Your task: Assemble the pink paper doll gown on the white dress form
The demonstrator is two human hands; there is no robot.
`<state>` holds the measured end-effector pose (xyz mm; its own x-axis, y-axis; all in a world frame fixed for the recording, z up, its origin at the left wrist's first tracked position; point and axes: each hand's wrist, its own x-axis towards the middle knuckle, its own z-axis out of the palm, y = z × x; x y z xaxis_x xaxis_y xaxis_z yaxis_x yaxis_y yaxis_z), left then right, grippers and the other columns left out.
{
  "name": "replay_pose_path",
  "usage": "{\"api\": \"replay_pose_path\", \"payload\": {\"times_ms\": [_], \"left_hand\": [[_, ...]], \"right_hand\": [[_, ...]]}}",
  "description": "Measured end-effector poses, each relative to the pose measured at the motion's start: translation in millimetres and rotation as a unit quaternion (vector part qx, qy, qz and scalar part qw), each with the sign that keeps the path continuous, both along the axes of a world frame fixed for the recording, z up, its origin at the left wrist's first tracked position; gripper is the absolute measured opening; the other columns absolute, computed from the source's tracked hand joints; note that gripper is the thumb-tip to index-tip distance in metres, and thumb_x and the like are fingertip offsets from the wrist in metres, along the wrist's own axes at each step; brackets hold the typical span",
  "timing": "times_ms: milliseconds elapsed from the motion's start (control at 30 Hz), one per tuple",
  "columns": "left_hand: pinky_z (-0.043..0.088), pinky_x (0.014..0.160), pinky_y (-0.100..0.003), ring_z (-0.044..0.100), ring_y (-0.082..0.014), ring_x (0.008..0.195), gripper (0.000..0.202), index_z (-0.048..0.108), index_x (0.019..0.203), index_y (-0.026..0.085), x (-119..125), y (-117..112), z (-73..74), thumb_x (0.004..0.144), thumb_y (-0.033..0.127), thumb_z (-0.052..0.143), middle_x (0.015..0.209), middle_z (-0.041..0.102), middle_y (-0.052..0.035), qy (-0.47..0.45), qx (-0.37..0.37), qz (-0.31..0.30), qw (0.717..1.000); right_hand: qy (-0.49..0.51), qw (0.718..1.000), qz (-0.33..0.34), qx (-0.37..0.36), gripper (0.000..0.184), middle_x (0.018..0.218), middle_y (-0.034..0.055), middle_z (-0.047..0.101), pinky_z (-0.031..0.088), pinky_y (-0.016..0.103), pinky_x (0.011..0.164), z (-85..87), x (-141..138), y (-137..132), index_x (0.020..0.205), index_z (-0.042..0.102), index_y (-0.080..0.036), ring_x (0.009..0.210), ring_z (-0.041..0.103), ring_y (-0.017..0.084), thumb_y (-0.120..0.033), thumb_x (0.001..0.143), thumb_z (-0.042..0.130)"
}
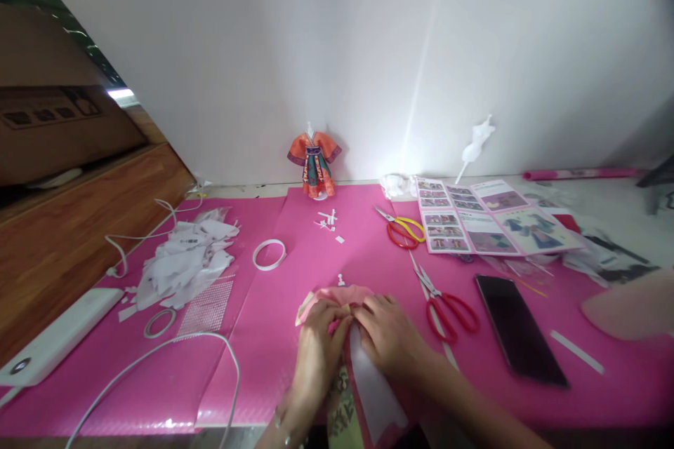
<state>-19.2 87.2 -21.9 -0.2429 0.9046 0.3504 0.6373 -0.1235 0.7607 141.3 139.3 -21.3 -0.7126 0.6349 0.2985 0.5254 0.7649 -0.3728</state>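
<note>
Both my hands press together on a small pink cloth piece lying on the pink mat. My left hand has its fingers curled and pinches the cloth's near edge. My right hand lies beside it, fingers bent onto the same cloth. A white paper strip with a patterned edge runs from under my hands toward me. A tiny white peg stands just beyond the cloth.
Red scissors and a dark phone lie right of my hands. Yellow-handled scissors, an instruction leaflet, a dressed doll figure, tape rings, paper scraps, a white power bank with cable.
</note>
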Motion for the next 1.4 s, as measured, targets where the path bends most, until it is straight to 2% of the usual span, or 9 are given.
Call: {"api": "replay_pose_path", "payload": {"times_ms": [433,733,933,1200,1300,1400], "left_hand": [[0.05,0.077,-0.035,0.063,-0.021,0.082,0.012,0.071,0.075,0.021,2,2,-2.9,0.083,0.012,0.066,0.078,0.07,-0.0015,0.03,0.009,-0.022,0.999],[0.052,0.074,-0.033,0.064,-0.0193,0.079,0.014,0.07,0.076,0.02,2,3,-1.2,0.081,0.008,0.068,0.078,0.071,-0.0008,0.021,-0.001,-0.03,0.999],[0.056,0.076,-0.032,0.067,-0.0199,0.084,0.009,0.072,0.079,0.02,1,-1,-3.4,0.082,0.012,0.07,0.083,0.073,-0.0021,0.035,-0.012,-0.044,0.998],[0.057,0.083,-0.038,0.068,-0.0231,0.092,0.012,0.075,0.096,0.023,-1,-7,-5.4,0.086,0.023,0.068,0.096,0.074,-0.0051,0.142,0.011,-0.076,0.987],[0.055,0.084,-0.042,0.067,-0.0248,0.094,0.014,0.074,0.099,0.024,-2,-10,-4.5,0.088,0.026,0.066,0.1,0.073,-0.0056,0.179,0.007,-0.081,0.981],[0.055,0.083,-0.043,0.066,-0.0258,0.096,0.016,0.073,0.102,0.023,-1,-12,-4.5,0.088,0.025,0.066,0.102,0.073,-0.0065,0.196,0.0,-0.08,0.977]], "right_hand": [[0.013,0.998,0.0,-0.061,0.028,0.112,0.0066,0.063,0.038,0.037,0.089,1.3,1,3,0.112,0.063,-0.02,0.104,0.056,0.023,-0.013,0.088,0.048],[0.004,0.998,-0.006,-0.059,0.028,0.109,0.0062,0.063,0.038,0.036,0.088,0.6,2,2,0.112,0.064,-0.021,0.1,0.056,0.022,-0.015,0.089,0.048],[-0.001,0.998,-0.012,-0.058,0.026,0.105,0.0061,0.063,0.038,0.034,0.085,3.8,2,3,0.11,0.065,-0.021,0.096,0.056,0.021,-0.016,0.091,0.048],[-0.008,0.998,-0.019,-0.058,0.025,0.103,0.0058,0.064,0.038,0.035,0.085,6.7,5,7,0.104,0.067,-0.021,0.095,0.057,0.021,-0.015,0.09,0.047],[0.021,0.999,-0.027,-0.04,0.029,0.102,0.0068,0.065,0.038,0.035,0.084,6.0,9,7,0.108,0.068,-0.02,0.094,0.056,0.022,-0.013,0.088,0.047],[0.053,0.998,-0.033,-0.02,0.028,0.095,0.0074,0.065,0.038,0.035,0.08,6.0,11,4,0.103,0.069,-0.019,0.088,0.056,0.022,-0.013,0.088,0.047]]}}
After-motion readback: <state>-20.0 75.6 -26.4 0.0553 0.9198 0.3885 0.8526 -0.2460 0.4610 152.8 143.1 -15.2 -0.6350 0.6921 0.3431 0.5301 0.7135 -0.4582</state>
